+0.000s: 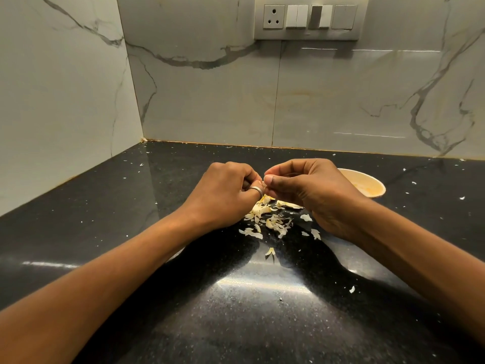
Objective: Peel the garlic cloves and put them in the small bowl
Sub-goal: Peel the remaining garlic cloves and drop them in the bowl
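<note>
My left hand point(225, 191) and my right hand point(309, 190) meet above the black counter, fingertips together. Between them they pinch a garlic clove point(263, 184), almost wholly hidden by the fingers. A silver ring sits on my left thumb. Under the hands lies a heap of pale garlic skins point(270, 219). The small cream bowl point(367, 183) stands just behind my right hand, partly covered by it; its contents are not clear.
The black speckled counter point(236, 311) carries scattered skin flakes, one at the right point(352, 289). Marble walls form a corner at the back left. A switch panel point(309, 18) is mounted high on the back wall.
</note>
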A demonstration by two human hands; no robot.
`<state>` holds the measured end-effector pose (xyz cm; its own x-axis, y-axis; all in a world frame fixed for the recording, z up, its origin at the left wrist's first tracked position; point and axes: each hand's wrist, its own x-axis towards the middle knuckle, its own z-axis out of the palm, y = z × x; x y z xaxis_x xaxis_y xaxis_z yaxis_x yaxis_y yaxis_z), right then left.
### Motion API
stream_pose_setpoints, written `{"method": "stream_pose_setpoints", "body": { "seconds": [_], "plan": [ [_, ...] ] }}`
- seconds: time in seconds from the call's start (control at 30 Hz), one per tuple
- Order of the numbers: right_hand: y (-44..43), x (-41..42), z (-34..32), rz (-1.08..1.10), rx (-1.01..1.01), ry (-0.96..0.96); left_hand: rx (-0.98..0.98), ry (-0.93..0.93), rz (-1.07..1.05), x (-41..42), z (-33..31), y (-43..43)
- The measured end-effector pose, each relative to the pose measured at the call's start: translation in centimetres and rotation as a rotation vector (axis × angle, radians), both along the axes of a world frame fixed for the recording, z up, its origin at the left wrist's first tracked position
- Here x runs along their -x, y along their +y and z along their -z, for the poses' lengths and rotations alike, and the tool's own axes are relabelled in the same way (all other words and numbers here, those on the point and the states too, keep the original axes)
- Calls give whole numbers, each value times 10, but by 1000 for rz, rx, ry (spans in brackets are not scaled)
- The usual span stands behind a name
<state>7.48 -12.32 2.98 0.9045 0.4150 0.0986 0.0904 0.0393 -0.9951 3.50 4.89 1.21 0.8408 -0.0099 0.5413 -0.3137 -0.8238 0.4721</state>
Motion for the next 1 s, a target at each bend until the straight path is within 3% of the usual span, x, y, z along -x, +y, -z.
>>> {"method": "stream_pose_setpoints", "body": {
  "seconds": [0.5,0.8,1.0],
  "plan": [
    [-2,3,-4,9,31,-20,95,-53,32,4,-3,-3],
    [-6,4,-10,-29,-23,29,233,28,121,7,-8,-3],
    [-6,4,-10,-38,-10,23,219,45,114,6,-7,-2]
  ]
}}
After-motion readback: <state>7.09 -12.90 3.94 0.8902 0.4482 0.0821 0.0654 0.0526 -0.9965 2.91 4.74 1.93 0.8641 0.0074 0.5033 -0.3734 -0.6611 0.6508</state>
